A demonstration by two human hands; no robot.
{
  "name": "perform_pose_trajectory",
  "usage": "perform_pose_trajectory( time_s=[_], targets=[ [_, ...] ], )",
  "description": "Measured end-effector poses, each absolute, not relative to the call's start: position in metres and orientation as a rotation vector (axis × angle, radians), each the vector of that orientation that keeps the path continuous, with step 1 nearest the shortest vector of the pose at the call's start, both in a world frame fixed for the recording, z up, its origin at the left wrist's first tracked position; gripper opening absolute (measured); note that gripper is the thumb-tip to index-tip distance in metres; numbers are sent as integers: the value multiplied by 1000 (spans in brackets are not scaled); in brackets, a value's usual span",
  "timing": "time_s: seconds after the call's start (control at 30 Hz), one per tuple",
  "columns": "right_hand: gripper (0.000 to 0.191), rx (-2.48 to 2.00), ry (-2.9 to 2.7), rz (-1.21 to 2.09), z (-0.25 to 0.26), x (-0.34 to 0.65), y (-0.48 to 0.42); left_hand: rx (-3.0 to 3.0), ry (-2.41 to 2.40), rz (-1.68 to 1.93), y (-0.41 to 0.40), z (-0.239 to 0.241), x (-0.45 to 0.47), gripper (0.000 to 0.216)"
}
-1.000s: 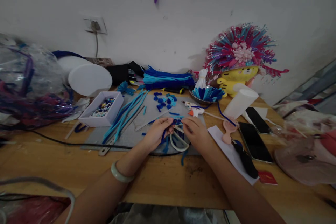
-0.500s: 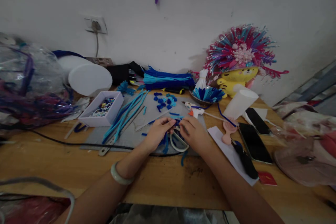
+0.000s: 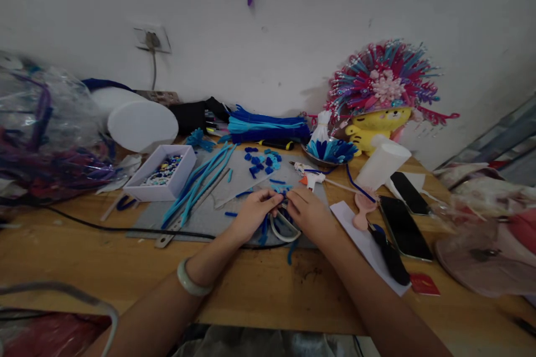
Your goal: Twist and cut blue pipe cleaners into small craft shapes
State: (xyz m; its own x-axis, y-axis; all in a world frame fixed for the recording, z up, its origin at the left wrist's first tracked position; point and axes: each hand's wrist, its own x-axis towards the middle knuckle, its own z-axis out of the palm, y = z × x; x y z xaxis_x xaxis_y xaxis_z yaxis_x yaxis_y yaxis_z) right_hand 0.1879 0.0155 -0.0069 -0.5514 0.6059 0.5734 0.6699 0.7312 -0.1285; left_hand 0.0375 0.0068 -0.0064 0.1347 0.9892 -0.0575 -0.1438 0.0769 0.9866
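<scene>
My left hand (image 3: 257,213) and my right hand (image 3: 307,212) meet over the near part of a grey mat (image 3: 234,226). Both have their fingers closed in a pinch around a small blue pipe cleaner piece (image 3: 283,192), mostly hidden by the fingertips. Below them lies a pair of scissors with white handle loops (image 3: 288,234), partly covered by my right hand. Blue pipe cleaner bits (image 3: 263,231) hang or lie under my left hand. Just beyond the fingers, a white and orange glue gun (image 3: 312,178) rests on the mat.
Left are a white box of beads (image 3: 161,192), long blue pipe cleaners (image 3: 201,181) and a metal ruler (image 3: 165,239). Behind stand a pipe cleaner bundle (image 3: 268,128) and a bowl (image 3: 312,157) of blue pieces. Phones (image 3: 404,226) lie right. A black cable (image 3: 125,229) crosses the mat.
My left hand's fingertips have shifted slightly right, closer to my right hand's fingers. The rest stays as it was, apart from a slight camera shift.
</scene>
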Motion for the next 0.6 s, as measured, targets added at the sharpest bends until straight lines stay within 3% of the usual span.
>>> perform_pose_trajectory(
  time_s=[0.6],
  targets=[
    [10, -741, -1966, 491, 1, 193, 17, 769, 742, 1095, 4, 0, 35, 25]
  ],
)
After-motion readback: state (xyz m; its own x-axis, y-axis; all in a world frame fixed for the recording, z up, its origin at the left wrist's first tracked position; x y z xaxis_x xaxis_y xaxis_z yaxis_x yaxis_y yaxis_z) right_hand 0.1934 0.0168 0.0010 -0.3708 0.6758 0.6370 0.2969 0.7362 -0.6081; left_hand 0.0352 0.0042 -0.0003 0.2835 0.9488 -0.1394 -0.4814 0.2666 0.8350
